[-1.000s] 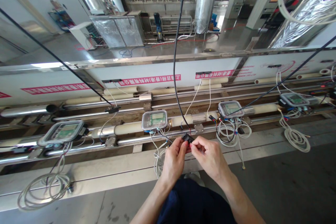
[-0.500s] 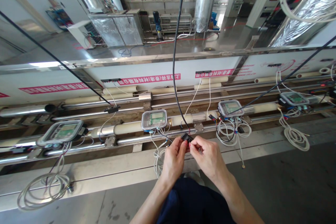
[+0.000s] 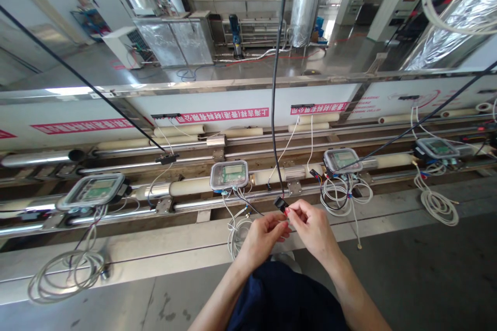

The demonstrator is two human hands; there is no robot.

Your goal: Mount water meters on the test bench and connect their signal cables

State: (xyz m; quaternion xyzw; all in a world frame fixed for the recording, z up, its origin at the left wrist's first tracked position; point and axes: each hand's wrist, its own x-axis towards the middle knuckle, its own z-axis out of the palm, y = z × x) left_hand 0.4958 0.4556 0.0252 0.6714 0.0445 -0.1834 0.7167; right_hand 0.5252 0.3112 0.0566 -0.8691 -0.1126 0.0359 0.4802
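Observation:
A black cable hangs from above and ends in a small black connector block in front of me. My right hand pinches the lower end of this block, where a bit of red shows. Just left of it, my left hand has thumb and fingers pressed together, apart from the block; what they hold is hidden. A thin dark wire from the clear-lidded meter box runs toward the left fingertips. A coil of pale cable hangs beside my left hand.
More clear-lidded boxes stand along the pipe row, one at left and one at right. Pale cable coils hang over the metal ledge. Another black cable slants down at left. A white panel stands behind the pipes.
My left hand has come off the connector block and moved slightly down. The block now tilts in the right hand's pinch, and the hanging cable has shifted right in view.

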